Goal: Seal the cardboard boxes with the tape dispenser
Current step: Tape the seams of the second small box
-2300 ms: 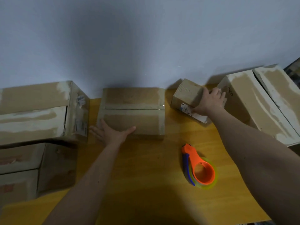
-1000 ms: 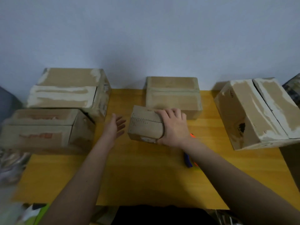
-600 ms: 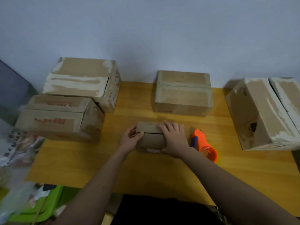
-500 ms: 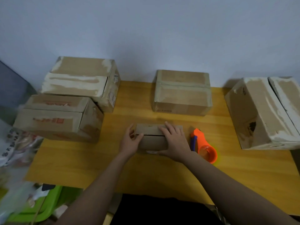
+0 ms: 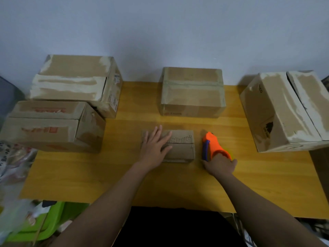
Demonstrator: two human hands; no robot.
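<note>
Orange plastic sat under your right hand (image 5: 219, 166), whose fingers curled around the near end of the tape dispenser (image 5: 212, 146) on the wooden table (image 5: 106, 175). Just left of it, your left hand (image 5: 154, 147) lay flat with fingers spread on the small box (image 5: 181, 145), holding its flaps down; its centre seam showed no tape, so that one was left to seal. Farther back, the middle box (image 5: 192, 91) looked taped across its top. For the two left boxes (image 5: 58, 120) and the right box (image 5: 284, 111) I could not tell.

Matt brown cardboard small box (image 5: 179, 145), glossy orange plastic tape dispenser (image 5: 212, 144), smooth yellow wood-grain table (image 5: 160, 186).
</note>
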